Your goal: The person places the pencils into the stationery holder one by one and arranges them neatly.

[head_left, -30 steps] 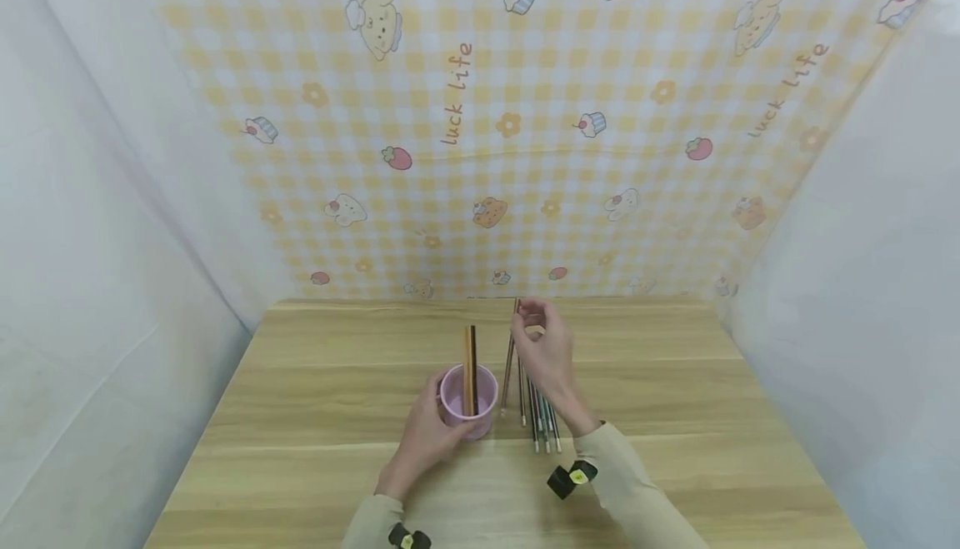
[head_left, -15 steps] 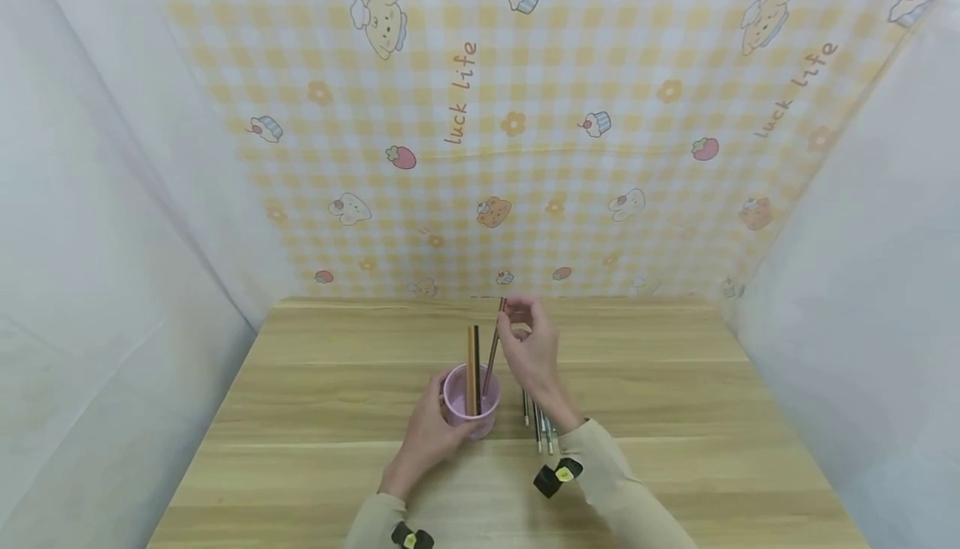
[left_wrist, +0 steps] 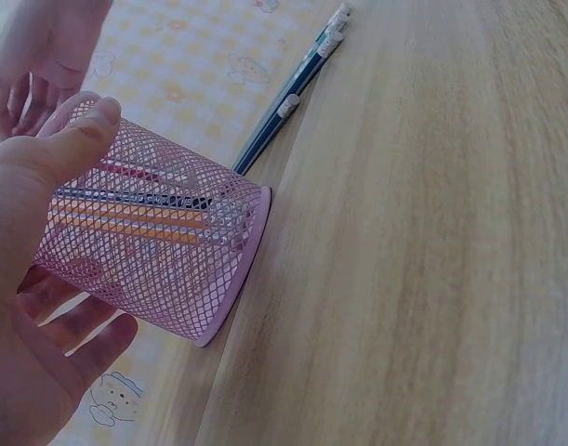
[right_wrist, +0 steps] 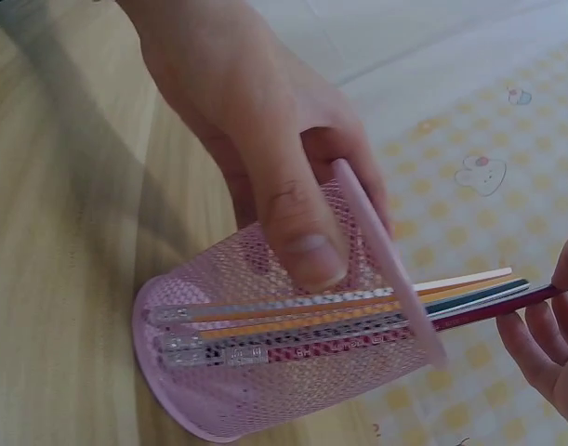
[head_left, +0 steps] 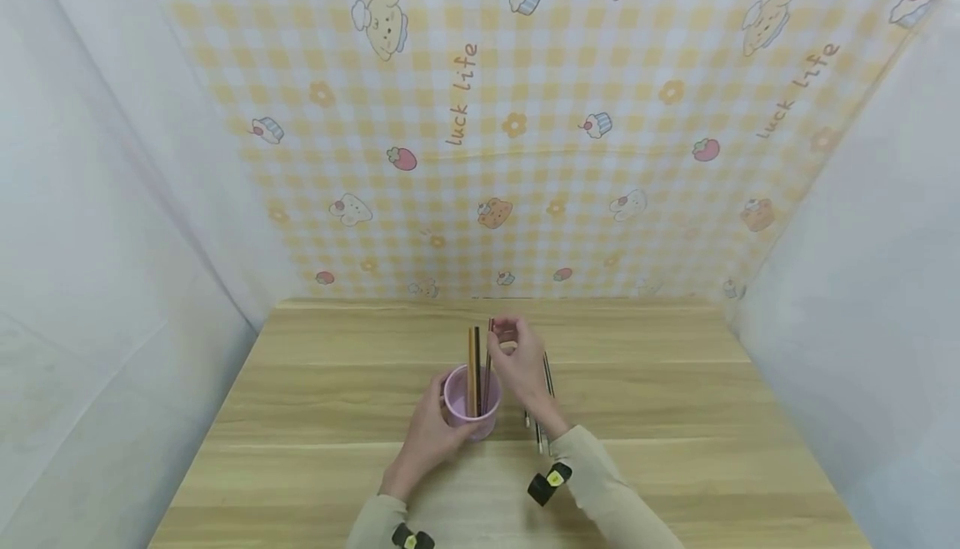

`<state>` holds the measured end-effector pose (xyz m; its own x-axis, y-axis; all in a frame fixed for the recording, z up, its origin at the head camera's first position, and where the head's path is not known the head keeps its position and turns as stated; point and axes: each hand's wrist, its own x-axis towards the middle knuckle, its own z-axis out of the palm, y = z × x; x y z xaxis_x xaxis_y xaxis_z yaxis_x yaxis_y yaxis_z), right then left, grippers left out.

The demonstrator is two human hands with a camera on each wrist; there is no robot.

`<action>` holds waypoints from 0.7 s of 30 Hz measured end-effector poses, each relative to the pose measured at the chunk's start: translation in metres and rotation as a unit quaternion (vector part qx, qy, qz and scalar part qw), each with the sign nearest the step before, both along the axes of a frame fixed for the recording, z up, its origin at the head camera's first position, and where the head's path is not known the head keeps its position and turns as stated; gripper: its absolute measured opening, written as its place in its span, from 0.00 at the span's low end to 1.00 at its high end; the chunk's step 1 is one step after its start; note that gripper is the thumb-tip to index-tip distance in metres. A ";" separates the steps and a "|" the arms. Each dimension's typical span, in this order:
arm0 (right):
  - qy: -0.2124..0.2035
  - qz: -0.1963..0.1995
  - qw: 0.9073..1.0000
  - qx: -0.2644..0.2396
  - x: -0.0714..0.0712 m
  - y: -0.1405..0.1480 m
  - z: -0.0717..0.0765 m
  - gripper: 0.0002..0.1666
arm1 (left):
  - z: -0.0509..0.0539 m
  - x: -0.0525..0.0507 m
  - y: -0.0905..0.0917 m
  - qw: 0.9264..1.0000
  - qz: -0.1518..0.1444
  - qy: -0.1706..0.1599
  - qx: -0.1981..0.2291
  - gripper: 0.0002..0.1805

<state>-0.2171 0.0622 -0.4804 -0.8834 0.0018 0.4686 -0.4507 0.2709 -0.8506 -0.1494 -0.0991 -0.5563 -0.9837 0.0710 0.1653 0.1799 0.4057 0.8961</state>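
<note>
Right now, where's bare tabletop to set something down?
Bare: tabletop left of the left hand; also right of the loose pencils and right sleeve. Crowded: center, where the right hand holds a maroon pencil partly in the pink mesh cup. Tight between cup and loose pencils.

A wood-grain tabletop [head_left: 315, 424] spans the lower head view, backed by a yellow-and-white checked cloth [head_left: 427, 57] (prints noted: strawberries [head_left: 402, 158], cupcakes [head_left: 597, 125], flowers [head_left: 514, 125], lettering "luck life" [head_left: 461, 92]) and flanked by a pale left-hand wall [head_left: 90, 224] and a pale right-hand wall [head_left: 877, 241].
</note>
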 end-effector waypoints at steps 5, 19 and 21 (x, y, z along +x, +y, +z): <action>-0.009 0.006 1.000 0.006 -0.002 -0.001 -0.010 0.12 | 0.000 0.001 -0.001 1.000 -0.001 -0.002 0.001 0.52; -0.017 -0.006 0.999 0.044 -0.001 -0.002 -0.021 0.14 | -0.001 -0.001 0.000 1.000 -0.001 0.005 0.000 0.52; -0.020 -0.005 0.999 0.046 0.000 0.000 -0.022 0.14 | -0.001 -0.001 0.000 1.000 0.000 0.005 0.001 0.52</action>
<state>-0.2174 0.0618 -0.5022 -0.9015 -0.0308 0.4318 -0.4139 0.3531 -0.8390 -0.1502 -0.0996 -0.5570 -0.9819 0.0716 0.1751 0.1891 0.4035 0.8952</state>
